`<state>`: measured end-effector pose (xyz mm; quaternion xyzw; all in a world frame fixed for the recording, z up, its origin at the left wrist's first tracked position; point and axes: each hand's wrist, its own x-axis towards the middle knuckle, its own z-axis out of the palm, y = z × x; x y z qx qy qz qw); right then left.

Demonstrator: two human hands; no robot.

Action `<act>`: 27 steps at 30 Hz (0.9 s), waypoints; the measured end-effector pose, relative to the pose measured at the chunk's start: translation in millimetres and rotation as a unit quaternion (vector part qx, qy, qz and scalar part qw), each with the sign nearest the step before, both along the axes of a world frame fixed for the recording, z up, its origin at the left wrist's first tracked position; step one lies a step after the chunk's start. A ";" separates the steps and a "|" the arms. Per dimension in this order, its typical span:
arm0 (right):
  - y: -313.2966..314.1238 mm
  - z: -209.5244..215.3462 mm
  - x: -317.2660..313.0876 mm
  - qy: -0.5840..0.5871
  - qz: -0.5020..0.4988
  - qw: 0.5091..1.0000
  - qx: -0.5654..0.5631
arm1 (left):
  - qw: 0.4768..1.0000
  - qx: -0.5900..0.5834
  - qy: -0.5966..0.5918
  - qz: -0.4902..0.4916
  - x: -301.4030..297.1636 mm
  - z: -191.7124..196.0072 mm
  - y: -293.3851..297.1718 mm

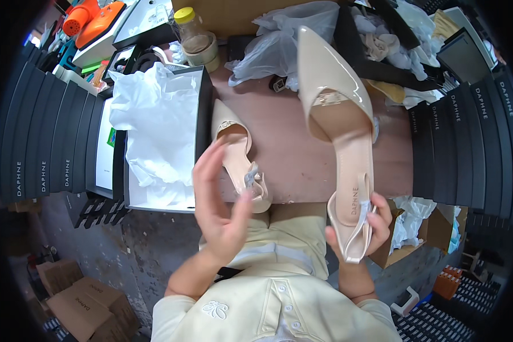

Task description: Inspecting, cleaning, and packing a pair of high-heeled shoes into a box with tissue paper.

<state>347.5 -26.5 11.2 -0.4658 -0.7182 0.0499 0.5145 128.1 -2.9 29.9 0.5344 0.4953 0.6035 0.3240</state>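
Shoes are what I've got on my feed from the head cam, two beige pointy-toed ones, and only one is properly in hand. The person's right hand (379,228) has the bigger-looking beige shoe (347,154) gripped by the heel end, fingers bent around the right side and the thumb over on the left. From where I'm sitting, its toe points away from the body, with the insole facing me. The heel end sits on the near side of the table edge, above the lap, and I can see a loose strap right by the fingers.

Left hand (219,211) is another story: fingers spread and curved, thumb well away from them, no grip on anything that I can make out. It's right at the second shoe (236,162), which is on the brownish table (285,154), toe pointing away too. The fingertips overlap the insole from my angle and the thumb is just beside the heel strap, but I honestly can't tell if either one is touching.

Just left of that second shoe I've got an open box (204,114) with white tissue paper (159,125) spilling over it. Past the shoes there's a clear plastic bag (285,40), plus a jar with a yellow lid (184,15) farther left. Dark boxes are lined up on both sides.
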 end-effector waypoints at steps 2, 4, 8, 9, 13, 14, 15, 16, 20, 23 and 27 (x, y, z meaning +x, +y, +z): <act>8.3 -11.5 5.4 -0.017 -0.031 0.999 -0.021 | 0.970 -0.138 -0.190 0.069 5.0 -38.1 -20.0; 16.6 -24.8 2.9 0.036 -0.034 0.998 -0.038 | 0.858 -0.309 -0.400 0.094 -0.2 -62.5 -17.6; 24.4 -43.5 -3.0 0.083 -0.020 0.993 -0.078 | 0.808 -0.353 -0.466 -0.065 -10.6 -83.1 3.9; 22.8 -45.3 -3.2 0.077 -0.020 0.993 -0.090 | 0.830 -0.331 -0.445 -0.058 -6.1 -79.4 1.5; 15.9 -53.0 -0.2 0.100 -0.018 0.989 -0.111 | 0.922 -0.193 -0.329 -0.057 10.8 -50.4 -7.2; 16.8 -54.0 -1.0 0.106 -0.026 0.988 -0.113 | 0.927 -0.201 -0.313 -0.054 10.9 -44.6 -12.9; 19.1 -54.5 -2.4 0.115 -0.033 0.987 -0.110 | 0.932 -0.203 -0.294 -0.054 9.9 -41.2 -16.6; 18.4 -55.2 -1.7 0.091 -0.062 0.987 -0.120 | 0.963 -0.240 -0.074 -0.096 -1.5 -44.1 -25.6; 20.2 -46.7 -5.7 0.159 -0.030 0.979 -0.127 | 0.976 -0.173 -0.004 -0.131 -4.3 -40.4 -21.0; 21.1 -45.5 -4.4 0.191 -0.030 0.971 -0.140 | 0.950 -0.168 -0.237 -0.115 3.1 -33.8 -9.0; 23.1 -41.8 -2.6 0.224 -0.033 0.960 -0.165 | 0.926 -0.181 -0.322 -0.082 5.8 -31.6 -3.4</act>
